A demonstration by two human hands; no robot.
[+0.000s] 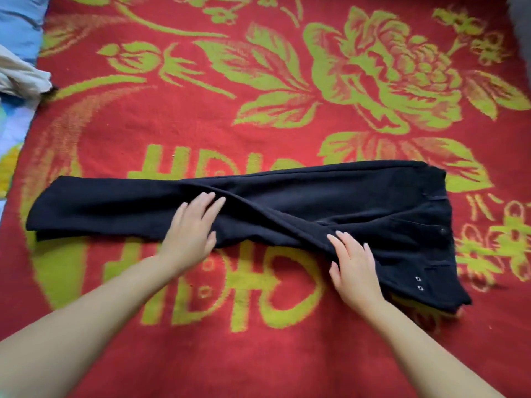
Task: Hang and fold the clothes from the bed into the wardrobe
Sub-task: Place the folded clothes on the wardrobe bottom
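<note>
A pair of black trousers (287,208) lay flat across a red blanket (258,354) with yellow-green flowers and letters, which covered the bed. The trousers ran from side to side: the waistband end, with a button and two small metal eyelets near its edge, was on the right, and the legs, laid one on the other, reached out to the left. A raised fold ran slantwise across the middle of the cloth, from just beyond the left fingertips down toward the right hand.

The left hand (191,234) rested palm down on the legs near the middle of the trousers, its fingers straight and slightly spread, pressing the cloth flat with nothing gripped. The right hand (355,268) lay palm down on the near edge of the trousers at the seat, beside the lower end of the fold, its fingers also straight and loose, flat on the cloth and not curled round it. Both forearms were bare and came in from the bottom corners.

At the left edge of the bed a crumpled whitish cloth (23,76) lay beside something pale blue (20,24), well apart from the trousers. A dark grey thing showed at the top right corner, too cut off to tell what it was
</note>
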